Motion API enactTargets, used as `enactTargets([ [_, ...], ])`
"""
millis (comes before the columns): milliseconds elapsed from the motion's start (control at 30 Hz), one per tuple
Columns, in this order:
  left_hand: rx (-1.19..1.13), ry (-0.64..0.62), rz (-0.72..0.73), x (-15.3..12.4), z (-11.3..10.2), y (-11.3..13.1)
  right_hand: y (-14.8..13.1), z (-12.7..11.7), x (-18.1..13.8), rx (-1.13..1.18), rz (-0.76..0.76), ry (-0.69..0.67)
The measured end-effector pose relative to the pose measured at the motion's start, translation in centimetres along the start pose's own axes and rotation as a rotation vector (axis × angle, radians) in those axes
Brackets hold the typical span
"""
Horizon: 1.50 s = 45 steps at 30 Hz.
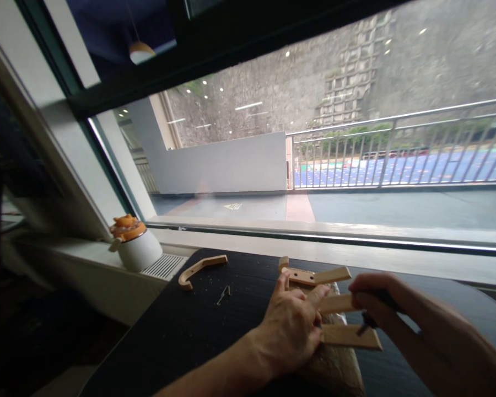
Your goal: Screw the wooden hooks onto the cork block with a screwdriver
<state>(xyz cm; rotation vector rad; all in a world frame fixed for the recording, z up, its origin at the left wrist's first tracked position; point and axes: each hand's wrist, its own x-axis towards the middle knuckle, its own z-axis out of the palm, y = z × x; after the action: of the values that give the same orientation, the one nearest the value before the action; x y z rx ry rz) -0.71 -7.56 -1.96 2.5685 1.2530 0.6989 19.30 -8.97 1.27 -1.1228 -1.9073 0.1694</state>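
Apparently, right hand (421, 300) grips a tool (368, 320)—left hand (291, 320) presses wooden strips (349, 336).

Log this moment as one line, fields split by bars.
Left hand: on wooden pieces over wrapped block | Right hand: holding dark tool | Black table: hooked wooden piece, small metal pieces

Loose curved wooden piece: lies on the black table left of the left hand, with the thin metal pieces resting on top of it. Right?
Not quite: the thin metal pieces aren't on top of it. The head view shows them on the black table, apart from the wood. The loose curved wooden piece does lie on the table, left of the left hand.
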Motion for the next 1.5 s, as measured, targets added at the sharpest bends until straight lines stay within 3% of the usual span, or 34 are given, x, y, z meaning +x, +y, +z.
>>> enactTargets([
  [133, 0.013, -0.012, 0.010, 0.1, 0.1, -0.2, -0.9, 1.1, -0.4, 0.087, -0.114, -0.119],
  [333, 0.011, -0.003, 0.028, 0.0, 0.3, -0.4, -1.0, 1.9, -0.6, 0.152, -0.180, -0.072],
  [767, 0.031, -0.012, 0.042, -0.1, 0.4, -0.5, -0.7, 2.7, -0.4, 0.203, -0.148, -0.065],
  [1200, 0.019, 0.022, 0.028, -0.1, 0.5, -0.5, -1.7, 2.4, 0.5, 0.219, -0.075, -0.278],
  [1333, -0.034, 0.001, 0.026, -0.1, 0.4, -0.6, -1.5, 1.9, 1.2, 0.103, -0.016, -0.337],
  [1500, -0.046, 0.000, 0.027, 0.0, 0.3, -0.6, -0.8, 1.7, 2.2, 0.015, -0.046, -0.380],
])
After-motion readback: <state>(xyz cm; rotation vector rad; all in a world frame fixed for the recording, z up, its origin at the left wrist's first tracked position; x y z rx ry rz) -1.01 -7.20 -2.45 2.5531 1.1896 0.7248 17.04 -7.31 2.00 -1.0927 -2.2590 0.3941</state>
